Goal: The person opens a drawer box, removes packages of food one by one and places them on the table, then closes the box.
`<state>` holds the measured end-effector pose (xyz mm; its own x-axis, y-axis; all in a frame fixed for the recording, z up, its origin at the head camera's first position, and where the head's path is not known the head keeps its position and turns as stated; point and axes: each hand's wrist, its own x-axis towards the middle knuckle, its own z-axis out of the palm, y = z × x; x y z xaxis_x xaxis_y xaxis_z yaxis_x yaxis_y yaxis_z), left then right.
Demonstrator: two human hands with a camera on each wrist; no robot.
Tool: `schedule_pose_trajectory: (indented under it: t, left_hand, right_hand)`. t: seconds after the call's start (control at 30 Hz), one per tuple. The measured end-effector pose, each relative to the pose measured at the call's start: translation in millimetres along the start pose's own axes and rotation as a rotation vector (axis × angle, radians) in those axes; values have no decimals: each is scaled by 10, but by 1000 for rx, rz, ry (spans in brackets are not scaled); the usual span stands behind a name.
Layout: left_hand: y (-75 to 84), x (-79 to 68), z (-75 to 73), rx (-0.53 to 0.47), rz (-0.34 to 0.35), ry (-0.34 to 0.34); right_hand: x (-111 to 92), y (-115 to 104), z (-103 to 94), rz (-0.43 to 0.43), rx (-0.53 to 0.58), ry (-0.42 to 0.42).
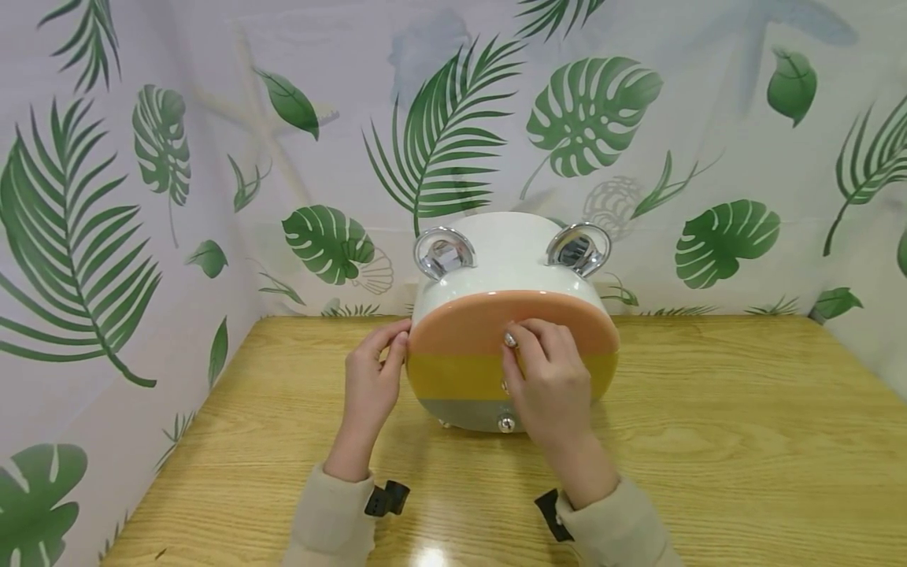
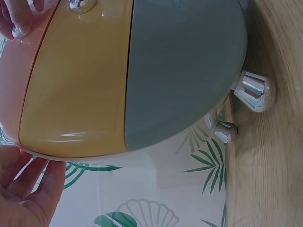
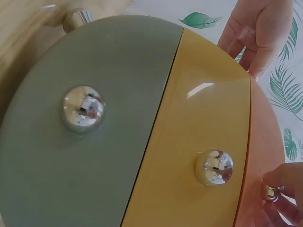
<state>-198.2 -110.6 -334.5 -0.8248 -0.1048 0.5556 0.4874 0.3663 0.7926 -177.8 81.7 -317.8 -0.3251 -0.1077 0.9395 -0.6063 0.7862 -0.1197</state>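
A rounded white storage box with an orange, a yellow and a grey-green front panel sits on the wooden table. My right hand pinches the small chrome knob of the top orange panel between thumb and fingers. With its fingertips at the box's left edge, my left hand steadies that side, fingers fairly straight in the left wrist view. A second chrome knob is on the yellow panel, and a third knob on the grey-green panel. The panels look flush with each other.
Two chrome ring-shaped ears stand on top of the box, and short chrome feet carry it. The wooden table spreads out on both sides. A leaf-patterned cloth hangs behind and along the left.
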Motion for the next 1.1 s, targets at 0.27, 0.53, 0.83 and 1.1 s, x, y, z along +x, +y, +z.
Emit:
schedule_pose_trajectory:
  t: [0.27,0.53,0.83,1.1]
  left_hand:
    - [0,4,8,3,18,11]
    - [-21,2,22,-2,38,29]
    - [-20,4,23,-11,18,25]
    - [-20,4,24,-20,21,26]
  right_hand:
    - [11,-15,-2,4,6,8]
    - [1,-48,-64,-8,7,0]
    - [-34,-114,-181,-45,15,-1]
    - [-44,-172,-282,-144,19,63]
